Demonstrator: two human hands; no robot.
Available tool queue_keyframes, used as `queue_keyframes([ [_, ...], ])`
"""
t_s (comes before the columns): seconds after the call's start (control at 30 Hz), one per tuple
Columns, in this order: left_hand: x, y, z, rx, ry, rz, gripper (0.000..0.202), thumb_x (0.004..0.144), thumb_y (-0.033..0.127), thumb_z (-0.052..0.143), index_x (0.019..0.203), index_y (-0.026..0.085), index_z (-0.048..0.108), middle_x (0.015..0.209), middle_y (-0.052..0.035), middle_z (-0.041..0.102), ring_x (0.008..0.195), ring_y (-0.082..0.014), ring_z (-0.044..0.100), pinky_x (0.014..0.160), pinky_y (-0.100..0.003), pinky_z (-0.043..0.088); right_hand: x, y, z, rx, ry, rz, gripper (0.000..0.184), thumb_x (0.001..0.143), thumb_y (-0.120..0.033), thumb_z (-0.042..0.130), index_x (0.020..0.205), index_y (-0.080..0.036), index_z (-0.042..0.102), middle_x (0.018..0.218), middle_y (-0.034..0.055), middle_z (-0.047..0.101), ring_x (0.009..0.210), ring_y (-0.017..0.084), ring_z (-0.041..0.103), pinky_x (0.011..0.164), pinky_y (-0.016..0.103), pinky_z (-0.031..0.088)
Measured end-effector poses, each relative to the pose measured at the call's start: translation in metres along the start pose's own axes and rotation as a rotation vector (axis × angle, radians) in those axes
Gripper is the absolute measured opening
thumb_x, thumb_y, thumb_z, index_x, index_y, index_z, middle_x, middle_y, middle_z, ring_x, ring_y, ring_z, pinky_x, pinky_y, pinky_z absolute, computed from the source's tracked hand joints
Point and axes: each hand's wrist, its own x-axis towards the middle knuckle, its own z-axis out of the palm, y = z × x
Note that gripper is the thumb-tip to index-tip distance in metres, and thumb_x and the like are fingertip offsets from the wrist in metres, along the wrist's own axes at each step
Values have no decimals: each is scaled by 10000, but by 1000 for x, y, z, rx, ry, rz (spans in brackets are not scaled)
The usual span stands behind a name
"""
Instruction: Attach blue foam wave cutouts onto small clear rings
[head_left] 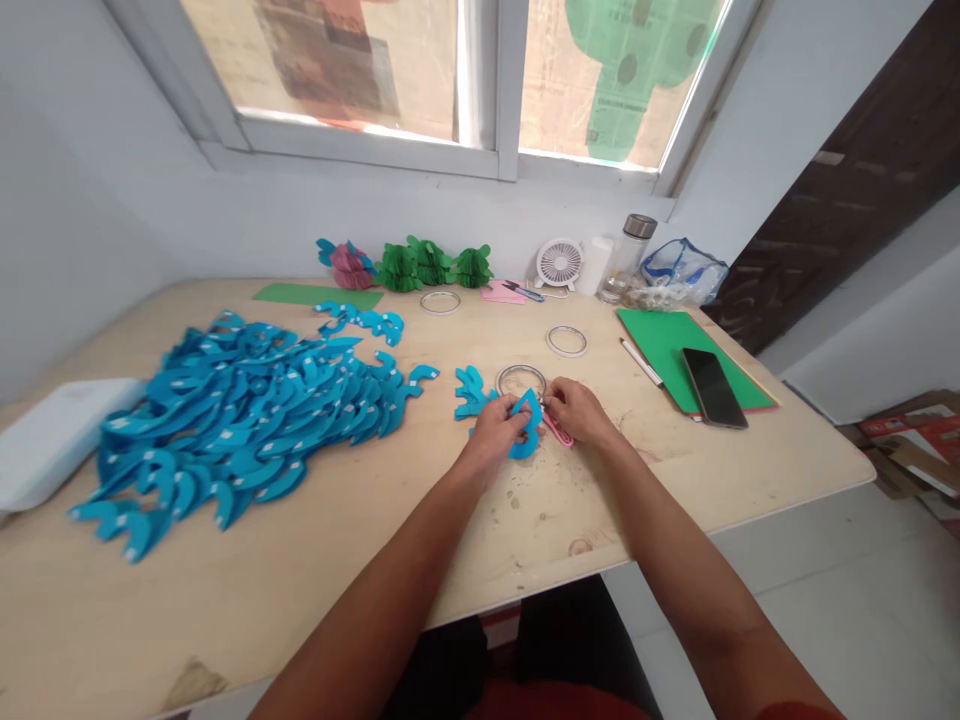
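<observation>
My left hand (pixel 501 432) pinches a curved blue paper piece (pixel 530 437) between thumb and fingers, upright over the table. Close on its right is my right hand (pixel 574 408), fingers closed at the paper's edge; what they hold is too small to make out. Just below those fingers shows a pink loop-shaped thing (pixel 559 430), perhaps a handle. A tape roll (pixel 520 370) lies right behind both hands. Several more blue cut-out pieces (pixel 471 390) rest by my left hand. Farther left spreads a large heap of blue paper pieces (pixel 277 410) with small white patches.
Two more tape rolls (pixel 566 341) lie behind. A phone (pixel 714 388) rests on green sheets (pixel 660 345), with a pen (pixel 641 362) alongside. Along the wall stand green paper figures (pixel 429 262), a small fan (pixel 559 263) and a glass bottle (pixel 631 255). A white box (pixel 64 435) is at left.
</observation>
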Motion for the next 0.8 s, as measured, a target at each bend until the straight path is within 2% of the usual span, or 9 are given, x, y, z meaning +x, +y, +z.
queue_keyframes([
  [0.27, 0, 0, -1, 2, -5, 1, 81, 634, 134, 561, 701, 160, 523, 610, 25, 557, 551, -123, 626, 475, -184, 353, 2, 3, 0, 370, 94, 101, 78, 698, -229, 491, 663, -179, 540, 594, -16, 586, 569, 128, 527, 555, 235, 384],
  [0.43, 1, -2, -2, -8, 3, 3, 98, 632, 151, 581, 723, 157, 547, 642, 10, 581, 565, -130, 629, 482, -189, 364, 1, -3, -3, 582, 100, 108, 117, 676, -292, 548, 659, -177, 535, 548, -33, 536, 528, 119, 497, 521, 235, 375],
  [0.6, 0, -2, -2, -9, 13, 33, 107, 641, 172, 596, 746, 156, 578, 672, 6, 605, 568, -122, 620, 502, -200, 391, -3, -14, -11, 795, 1, 92, 182, 665, -341, 620, 692, -181, 538, 571, -40, 522, 517, 104, 470, 521, 235, 381],
  [0.8, -1, 1, -1, -38, 73, 75, 195, 673, 227, 627, 854, 159, 599, 723, -16, 648, 542, -126, 603, 479, -218, 431, -8, -23, -14, 824, -72, 43, 210, 685, -367, 644, 707, -180, 550, 584, -32, 537, 538, 105, 478, 520, 228, 380],
])
